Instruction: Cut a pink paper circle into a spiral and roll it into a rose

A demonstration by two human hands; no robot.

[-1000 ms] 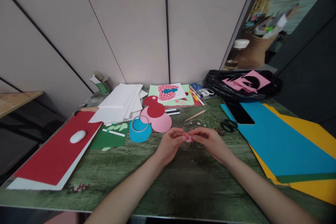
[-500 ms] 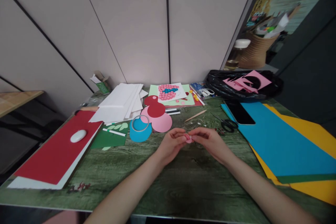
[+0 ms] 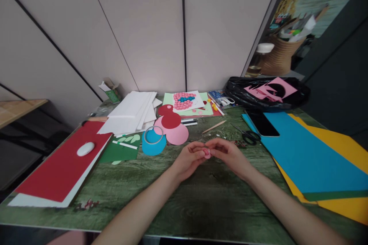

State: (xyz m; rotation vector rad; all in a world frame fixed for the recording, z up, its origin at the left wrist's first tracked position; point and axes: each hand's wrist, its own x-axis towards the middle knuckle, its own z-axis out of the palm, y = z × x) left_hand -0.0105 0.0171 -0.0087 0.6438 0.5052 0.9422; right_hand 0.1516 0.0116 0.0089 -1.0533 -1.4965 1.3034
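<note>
Both my hands meet over the middle of the green table (image 3: 184,199). My left hand (image 3: 188,157) and my right hand (image 3: 228,153) pinch a small pink paper piece (image 3: 206,154) between their fingertips, fingers curled together. Just beyond the hands lie pink and red paper circles (image 3: 172,128) and a blue paper circle with a tape ring (image 3: 153,138) on it. A wooden stick (image 3: 213,126) and black scissors (image 3: 249,136) lie a little farther back on the right.
A red sheet (image 3: 60,164) with a white oval object (image 3: 85,148) lies at the left. Blue and yellow sheets (image 3: 310,157) with a phone (image 3: 263,122) fill the right. White paper stack (image 3: 132,113), a heart card (image 3: 185,101) and a black bag (image 3: 264,92) stand at the back.
My fingers have shifted slightly on the pink piece, the right hand nudging a little left. Everything else on the table is as before.
</note>
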